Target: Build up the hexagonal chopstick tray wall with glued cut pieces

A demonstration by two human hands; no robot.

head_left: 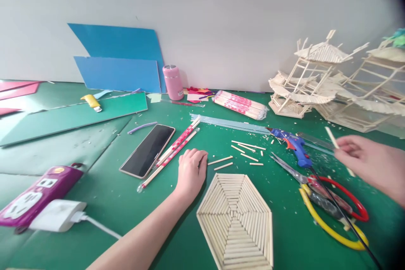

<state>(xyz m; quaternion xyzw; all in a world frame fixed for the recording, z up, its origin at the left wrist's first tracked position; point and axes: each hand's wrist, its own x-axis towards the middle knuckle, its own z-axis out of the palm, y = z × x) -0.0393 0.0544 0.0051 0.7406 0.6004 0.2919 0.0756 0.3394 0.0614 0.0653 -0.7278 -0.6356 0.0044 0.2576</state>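
My right hand [363, 156], at the right edge, is closed around a short wooden stick [331, 136] that pokes out beyond the fingers. Resting on the green table, my left hand [192, 171] has loosely bent fingers and shows nothing in its grip. It lies between wrapped chopsticks [177, 143] and several short cut sticks [223, 166]. In front of me is a flat eight-sided panel [236, 219] made of stick pieces in rings. A blue hot glue gun [295, 147] lies below and left of my right hand, beside pliers-like cutters with red and yellow handles [332, 230].
Stick-built pavilion models [316, 76] stand at the back right. Clear glue sticks [230, 123], a chopstick pack [239, 104] and a pink bottle [173, 82] lie or stand behind. Leftward are a phone [148, 150], purple power strip [41, 194], yellow cutter [91, 102] and blue boards [117, 74].
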